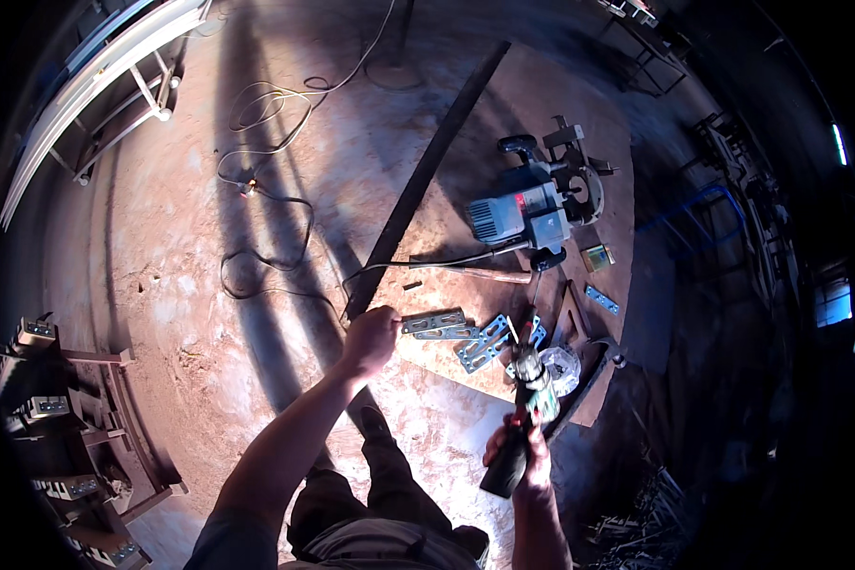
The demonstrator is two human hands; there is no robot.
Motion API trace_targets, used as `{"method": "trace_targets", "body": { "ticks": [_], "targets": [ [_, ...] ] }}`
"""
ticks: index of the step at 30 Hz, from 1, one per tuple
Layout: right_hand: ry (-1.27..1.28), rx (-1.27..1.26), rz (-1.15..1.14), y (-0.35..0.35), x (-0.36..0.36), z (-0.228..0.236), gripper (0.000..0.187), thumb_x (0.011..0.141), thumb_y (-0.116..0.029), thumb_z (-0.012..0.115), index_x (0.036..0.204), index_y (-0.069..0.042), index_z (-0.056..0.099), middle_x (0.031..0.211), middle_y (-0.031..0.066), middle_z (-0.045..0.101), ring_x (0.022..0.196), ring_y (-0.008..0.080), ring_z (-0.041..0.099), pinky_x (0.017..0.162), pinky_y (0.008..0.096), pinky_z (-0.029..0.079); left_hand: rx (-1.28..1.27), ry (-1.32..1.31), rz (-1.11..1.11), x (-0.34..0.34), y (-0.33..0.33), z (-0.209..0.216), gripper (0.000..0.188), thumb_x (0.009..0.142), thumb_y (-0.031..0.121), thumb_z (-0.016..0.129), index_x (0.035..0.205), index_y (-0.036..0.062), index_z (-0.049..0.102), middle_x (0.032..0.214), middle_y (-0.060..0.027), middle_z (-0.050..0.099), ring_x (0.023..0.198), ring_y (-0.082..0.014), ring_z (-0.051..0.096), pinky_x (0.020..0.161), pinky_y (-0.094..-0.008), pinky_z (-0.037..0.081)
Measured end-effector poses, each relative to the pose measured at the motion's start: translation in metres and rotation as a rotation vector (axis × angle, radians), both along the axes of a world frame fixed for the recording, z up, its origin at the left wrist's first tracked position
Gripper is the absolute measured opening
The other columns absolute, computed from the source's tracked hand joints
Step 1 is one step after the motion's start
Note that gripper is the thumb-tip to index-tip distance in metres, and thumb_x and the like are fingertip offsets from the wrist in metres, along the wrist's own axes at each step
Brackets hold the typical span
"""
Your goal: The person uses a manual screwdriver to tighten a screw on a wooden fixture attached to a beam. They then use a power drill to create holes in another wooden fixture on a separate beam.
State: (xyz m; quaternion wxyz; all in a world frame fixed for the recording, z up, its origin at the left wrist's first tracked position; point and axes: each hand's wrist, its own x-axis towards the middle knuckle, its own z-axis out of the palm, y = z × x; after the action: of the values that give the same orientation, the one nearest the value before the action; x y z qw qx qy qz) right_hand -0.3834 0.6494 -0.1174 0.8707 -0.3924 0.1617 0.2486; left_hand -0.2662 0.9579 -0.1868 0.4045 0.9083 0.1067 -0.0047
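2 hands [374, 340] [532, 450] partly hide slotted plate [434, 320], drill [540, 391].

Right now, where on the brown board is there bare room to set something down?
The widest bare patch of the brown board lies between its long dark left edge and the blue-grey power tool. A smaller one separates the slotted silver metal plates from the near edge. It's crowded around the green-and-black drill in your right hand, by the clear plastic bag.
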Motion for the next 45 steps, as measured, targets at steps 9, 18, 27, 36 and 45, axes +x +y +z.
{"method": "trace_targets", "body": {
  "ticks": [9,18,27,36,45],
  "targets": [
    [-0.338,-0.062,0.117,0.009,-0.019,0.038,0.055,0.089,-0.054,0.066,0.112,-0.004,0.058,0.092,0.0194,0.061,0.077,0.0373,0.065,0.066,0.0547,0.057,-0.102,-0.048,0.098,-0.028,0.011,-0.001,0.023,0.096,0.015,0.059,0.116,0.0054,0.063,0.098,-0.0193,0.069,0.087,-0.0325,0.069,0.075,-0.0424,0.056],
    [-0.043,0.077,0.703,0.173,-0.032,-0.021,0.05,0.09,-0.041,0.065,0.116,0.001,0.054,0.079,0.0165,0.065,0.073,0.0331,0.068,0.067,0.0545,0.058,-1.021,0.302,0.326,-0.299,0.088,0.078,0.066,0.098,0.039,0.061,0.148,0.0024,0.04,0.137,-0.0169,0.057,0.12,-0.0237,0.058,0.093,-0.0366,0.052],
    [-2.016,-0.249,1.386,0.453,-0.208,0.025,0.052,0.074,-0.024,0.077,0.118,-0.006,0.057,0.081,0.0115,0.061,0.075,0.0308,0.063,0.066,0.0436,0.052,-1.663,-0.552,1.329,-0.523,0.154,0.155,0.066,0.097,0.044,0.063,0.142,0.0013,0.043,0.126,-0.0084,0.059,0.113,-0.0179,0.057,0.092,-0.0355,0.05],
    [-2.016,0.214,1.695,0.584,-0.396,0.016,0.072,0.064,-0.013,0.084,0.127,0.003,0.054,0.102,0.0199,0.065,0.089,0.0384,0.064,0.079,0.0447,0.053,-1.342,-0.787,1.726,-0.696,0.208,0.123,0.051,0.088,0.024,0.069,0.129,-0.0012,0.05,0.108,-0.0122,0.062,0.097,-0.0226,0.063,0.081,-0.0374,0.055],
    [-2.272,0.113,1.963,0.656,-0.465,0.02,0.055,0.071,-0.03,0.082,0.112,-0.006,0.053,0.089,0.0148,0.067,0.088,0.0357,0.065,0.078,0.0461,0.052,-1.283,-0.901,1.93,-0.738,0.247,0.106,0.053,0.089,0.031,0.073,0.124,-0.0015,0.051,0.104,-0.0116,0.063,0.091,-0.0201,0.065,0.078,-0.0376,0.057]
  ]
}}
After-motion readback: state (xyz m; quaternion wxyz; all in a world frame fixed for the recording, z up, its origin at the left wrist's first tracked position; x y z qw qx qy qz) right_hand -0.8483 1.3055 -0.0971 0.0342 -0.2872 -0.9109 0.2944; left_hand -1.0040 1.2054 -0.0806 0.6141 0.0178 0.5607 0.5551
